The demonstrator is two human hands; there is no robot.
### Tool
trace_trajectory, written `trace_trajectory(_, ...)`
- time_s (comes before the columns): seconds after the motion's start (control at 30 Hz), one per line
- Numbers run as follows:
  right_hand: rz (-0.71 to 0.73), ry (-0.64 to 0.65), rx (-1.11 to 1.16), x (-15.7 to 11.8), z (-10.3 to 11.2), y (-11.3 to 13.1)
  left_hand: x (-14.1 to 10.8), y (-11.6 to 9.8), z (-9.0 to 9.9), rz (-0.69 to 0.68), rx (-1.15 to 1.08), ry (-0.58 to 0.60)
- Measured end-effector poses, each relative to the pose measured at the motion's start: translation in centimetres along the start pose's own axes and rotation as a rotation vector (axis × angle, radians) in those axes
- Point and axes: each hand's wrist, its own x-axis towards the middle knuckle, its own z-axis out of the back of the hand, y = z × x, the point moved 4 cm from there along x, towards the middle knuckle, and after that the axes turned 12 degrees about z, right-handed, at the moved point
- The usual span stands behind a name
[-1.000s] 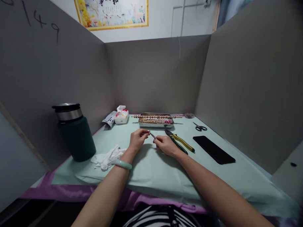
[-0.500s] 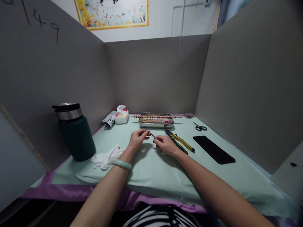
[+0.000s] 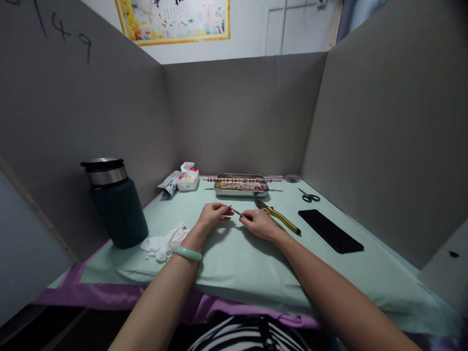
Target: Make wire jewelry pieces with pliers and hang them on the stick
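Note:
My right hand (image 3: 260,223) is closed around a thin metal tool (image 3: 238,213), perhaps tweezers, whose tip points left. My left hand (image 3: 214,216) pinches something tiny at its fingertips, right by that tip; it is too small to name. A pale green bangle (image 3: 188,253) circles my left wrist. Just beyond my right hand lie pliers (image 3: 283,219) with yellow and green handles, partly hidden by the hand. Behind both hands stands a metal tray (image 3: 241,193) holding small red and gold pieces, with a beaded stick (image 3: 239,180) laid across it.
A dark green bottle (image 3: 120,207) and crumpled white tissue (image 3: 164,245) are on the left. At the back left are a white box (image 3: 188,180) and a foil packet (image 3: 169,183). Scissors (image 3: 309,196) and a black phone-like slab (image 3: 330,231) lie to the right. Grey partitions (image 3: 241,117) enclose the table.
The metal tool has tilted flatter, and my right hand has shifted slightly right. My left hand has dropped a little, its fingers still pinched at the tool's tip.

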Motion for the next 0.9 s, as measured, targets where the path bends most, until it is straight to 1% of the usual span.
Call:
trace_trajectory(0.17, 0.008, 0.025, 0.001, 0.0, 0.3, 0.1, 0.3, 0.3, -0.1, 0.017, 0.044, -0.011)
trace_trajectory(0.3, 0.013, 0.015, -0.002, -0.1, 0.1, 0.1, 0.4, 0.5, 0.0, 0.017, 0.007, 0.013)
trace_trajectory(0.43, 0.027, -0.006, 0.047, 0.0, 0.0, 0.0, 0.5, 0.6, 0.1, 0.033, -0.021, 0.036)
trace_trajectory(0.53, 0.005, 0.002, 0.148, 0.1, 0.0, 0.0, 0.7, 0.7, 0.2, 0.030, -0.058, 0.063)
trace_trajectory(0.63, -0.064, 0.042, 0.307, 0.1, -0.5, -0.4, 0.9, 0.9, 0.2, 0.050, -0.116, 0.089)
trace_trajectory(0.73, -0.137, 0.055, 0.437, 0.0, -1.0, -0.9, 0.9, 1.0, 0.2, 0.064, -0.129, 0.095)
trace_trajectory(0.9, -0.232, 0.031, 0.581, 0.0, -1.5, -1.4, 0.6, 0.5, -0.3, -0.046, -0.122, 0.158)
